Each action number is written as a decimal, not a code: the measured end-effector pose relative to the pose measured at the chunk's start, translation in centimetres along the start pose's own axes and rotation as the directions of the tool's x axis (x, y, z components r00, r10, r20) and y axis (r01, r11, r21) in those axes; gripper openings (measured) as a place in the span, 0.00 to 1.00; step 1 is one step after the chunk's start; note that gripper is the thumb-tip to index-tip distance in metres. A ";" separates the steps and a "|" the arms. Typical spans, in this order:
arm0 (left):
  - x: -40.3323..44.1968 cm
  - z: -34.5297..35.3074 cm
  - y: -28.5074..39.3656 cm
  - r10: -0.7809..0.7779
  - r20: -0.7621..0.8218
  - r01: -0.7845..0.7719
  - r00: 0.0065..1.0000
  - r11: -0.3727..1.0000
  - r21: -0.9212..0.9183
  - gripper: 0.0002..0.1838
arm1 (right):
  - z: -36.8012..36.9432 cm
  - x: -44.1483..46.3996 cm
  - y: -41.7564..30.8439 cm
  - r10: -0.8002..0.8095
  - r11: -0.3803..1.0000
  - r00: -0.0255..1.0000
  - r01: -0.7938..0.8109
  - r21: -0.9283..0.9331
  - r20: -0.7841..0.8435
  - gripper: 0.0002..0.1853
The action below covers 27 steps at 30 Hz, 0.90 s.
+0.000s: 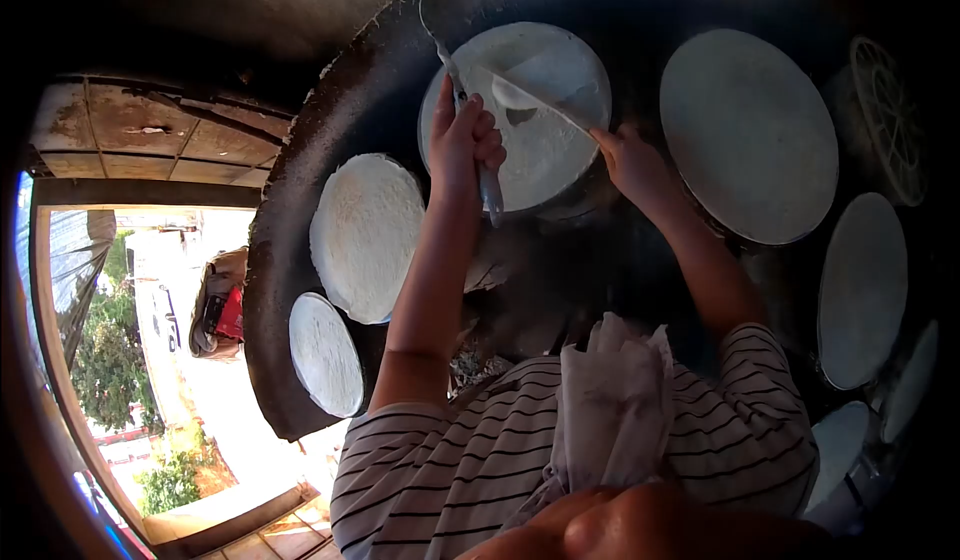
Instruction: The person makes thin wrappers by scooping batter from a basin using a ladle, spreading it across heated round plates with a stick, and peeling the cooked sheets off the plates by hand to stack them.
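My left hand (468, 145) is wrapped round the pale handle of a tool (448, 60). Its thin metal end curves away at the top, and its exact kind is unclear. My right hand (628, 160) grips one end of a long, thin, flat-edged scraper (550, 105), which slants across a round white sheet (540, 175). Part of that sheet looks lifted or folded near the blade, beside a small dark patch (520, 116). Both hands are over this sheet's near half.
A dark, curved surface (275, 340) surrounds the work. More white discs (368, 238) (748, 135) (862, 290) lie left and right. A spoked round rack (888, 120) stands at far right. A cloth (612, 400) hangs at my chest. At left is a bright opening (200, 250).
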<state>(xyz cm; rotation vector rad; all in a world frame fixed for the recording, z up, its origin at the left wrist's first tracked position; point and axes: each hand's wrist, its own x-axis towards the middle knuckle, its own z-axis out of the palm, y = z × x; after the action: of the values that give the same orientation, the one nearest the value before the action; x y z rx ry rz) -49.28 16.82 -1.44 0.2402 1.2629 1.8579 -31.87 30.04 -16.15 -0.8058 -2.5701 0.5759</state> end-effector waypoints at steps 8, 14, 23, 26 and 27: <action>-2.6 -5.2 3.9 -0.178 0.175 0.240 0.968 0.858 -0.454 0.14 | -1.3 0.4 1.7 -0.043 0.999 0.994 0.046 -0.029 0.097 0.16; -3.0 -6.6 2.8 -0.338 0.222 0.400 0.915 0.681 -0.613 0.03 | -1.1 3.3 4.7 -0.093 0.992 0.994 0.088 0.086 0.064 0.14; 0.3 -5.9 -2.4 -0.400 0.208 0.430 0.893 0.615 -0.662 0.04 | -0.5 -8.7 1.6 0.153 0.966 0.985 -0.131 0.223 -0.084 0.15; -0.6 -5.7 -5.5 -0.413 0.158 0.376 0.897 0.523 -0.765 0.06 | 0.0 -7.8 -6.2 0.419 0.488 0.782 -0.623 0.611 0.462 0.16; -1.5 -4.8 -7.0 -0.396 0.025 0.280 0.918 0.603 -0.747 0.07 | 0.8 -7.5 -7.1 0.394 0.394 0.764 -0.643 0.657 0.511 0.16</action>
<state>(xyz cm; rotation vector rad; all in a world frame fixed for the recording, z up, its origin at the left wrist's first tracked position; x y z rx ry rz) -47.32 13.36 -9.07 -0.5635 0.4790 1.8988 -29.74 19.99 -15.08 -1.2121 -1.7682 2.0208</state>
